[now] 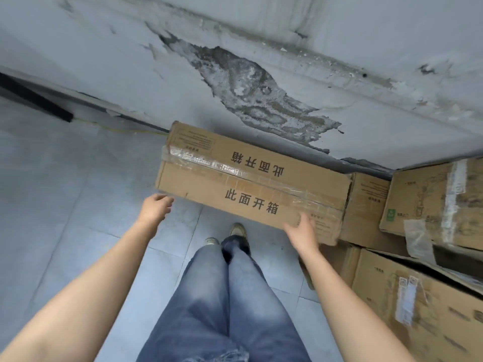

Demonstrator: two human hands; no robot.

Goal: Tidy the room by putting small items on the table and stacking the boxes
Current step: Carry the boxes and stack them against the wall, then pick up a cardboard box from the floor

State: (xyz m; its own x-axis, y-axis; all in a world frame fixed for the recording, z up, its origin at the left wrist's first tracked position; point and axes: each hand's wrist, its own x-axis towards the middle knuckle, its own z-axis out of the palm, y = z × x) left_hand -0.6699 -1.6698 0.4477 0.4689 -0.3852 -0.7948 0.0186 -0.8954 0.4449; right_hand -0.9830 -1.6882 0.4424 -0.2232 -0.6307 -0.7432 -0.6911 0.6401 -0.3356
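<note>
**Fig. 1.** Person standing at a peeling wall [261, 74] on a tiled floor [65, 192], reaching for a long cardboard box [251, 178] that lies ahead of both hands.

**Hazards.**
- The long box spans from beyond the left hand to well past the right hand.
- Its far-right end appears to rest on a smaller carton [366, 205], while its left end juts out with nothing seen beneath it.
- With only one hand on it, a lift would probably swing the free left end down or twist the box out of the grasp.
- The clear tape along the top seam looks slick, so a hand set there may slide.
- To the right of the right hand, a leaning carton [431, 199] sits askew on a lower carton [418, 309].
- Dragging the long box across them could tip the leaning carton or shift the heap.
- The person's shoes [236, 229] stand directly below the box's near edge, between the two hands. A dropped box would likely land on them.

**Hand pose.**
- Both bare forearms extend forward and slightly apart.
- The right hand [303, 233] is spread with its fingers fairly straight and is laid against the near long edge toward the box's right end. It appears to touch the cardboard, though motion blur leaves the contact uncertain.
- The left hand [154, 209] hangs just short of the near-left corner. Its fingers are loosely curled, and it holds nothing and touches nothing.
</note>
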